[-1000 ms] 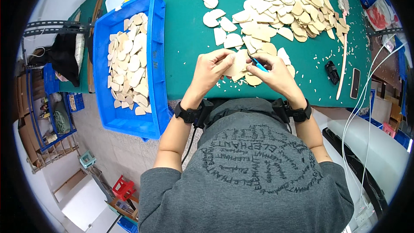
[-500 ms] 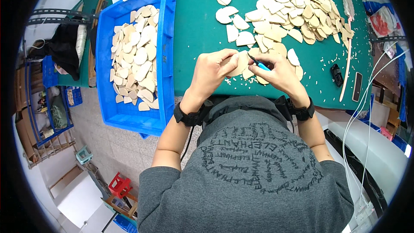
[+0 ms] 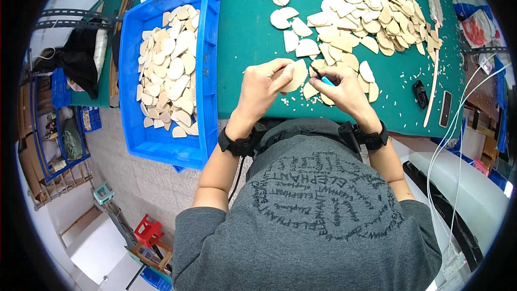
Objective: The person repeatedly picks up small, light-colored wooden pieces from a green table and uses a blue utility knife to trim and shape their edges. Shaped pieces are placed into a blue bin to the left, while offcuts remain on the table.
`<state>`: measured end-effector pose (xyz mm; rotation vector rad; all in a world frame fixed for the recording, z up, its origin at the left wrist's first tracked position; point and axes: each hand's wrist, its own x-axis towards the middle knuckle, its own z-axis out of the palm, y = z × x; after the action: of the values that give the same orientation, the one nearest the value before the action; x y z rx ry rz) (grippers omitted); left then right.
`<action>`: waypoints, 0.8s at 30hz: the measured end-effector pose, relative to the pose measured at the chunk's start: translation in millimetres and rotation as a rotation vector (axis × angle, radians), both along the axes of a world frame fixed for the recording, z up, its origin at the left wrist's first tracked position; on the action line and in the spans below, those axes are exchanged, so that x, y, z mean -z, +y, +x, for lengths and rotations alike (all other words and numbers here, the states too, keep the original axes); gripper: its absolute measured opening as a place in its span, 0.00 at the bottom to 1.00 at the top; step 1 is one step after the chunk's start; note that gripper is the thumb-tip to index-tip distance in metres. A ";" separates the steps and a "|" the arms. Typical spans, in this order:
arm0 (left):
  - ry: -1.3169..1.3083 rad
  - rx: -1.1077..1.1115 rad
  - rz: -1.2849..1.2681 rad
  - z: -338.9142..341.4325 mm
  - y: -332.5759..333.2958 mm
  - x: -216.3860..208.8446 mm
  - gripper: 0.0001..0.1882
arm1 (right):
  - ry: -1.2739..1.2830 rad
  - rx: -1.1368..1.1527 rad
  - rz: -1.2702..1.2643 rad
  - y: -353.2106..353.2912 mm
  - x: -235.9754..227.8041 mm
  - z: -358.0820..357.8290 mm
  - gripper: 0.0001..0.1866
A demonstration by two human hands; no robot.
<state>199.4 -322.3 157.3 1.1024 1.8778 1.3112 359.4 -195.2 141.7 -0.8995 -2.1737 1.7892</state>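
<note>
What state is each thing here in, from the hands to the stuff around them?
Left hand: closed on a pale flat piece
Right hand: closed around a blue-handled tool
Blue crate: open-topped, partly filled with pale pieces
Heap of pieces: loose, overlapping
Long-handled brush: lying on the green tabletop
Phone-like slab: lying flat, face dark

Black lettering of several sizes, in a rounded patch, on the person's grey T-shirt
</note>
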 end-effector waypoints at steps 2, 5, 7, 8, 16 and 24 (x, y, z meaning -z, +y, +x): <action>-0.033 -0.059 -0.071 -7.3 -5.7 -4.7 0.13 | -0.026 0.041 -0.010 4.9 -2.6 1.8 0.12; -0.039 -0.351 -0.044 -54.4 -31.8 9.0 0.14 | 0.016 0.145 -0.157 13.5 -10.1 11.8 0.11; 0.137 -0.603 0.015 -110.2 -66.1 29.4 0.15 | -0.010 0.218 -0.242 19.5 -17.6 21.0 0.10; 0.364 -0.682 -0.024 -116.0 -64.9 18.4 0.18 | -0.002 0.208 -0.142 26.6 -5.7 29.1 0.10; 0.698 0.055 -0.030 -32.2 65.7 111.2 0.22 | -0.028 0.267 -0.080 43.3 3.3 49.0 0.11; 0.239 0.202 -0.194 -16.0 94.1 130.0 0.13 | -0.105 0.232 0.014 43.8 0.1 53.5 0.14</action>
<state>183.4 -228.1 27.4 1.3523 1.9549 0.8978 412.9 -151.4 141.6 -1.2125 -2.0403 1.6495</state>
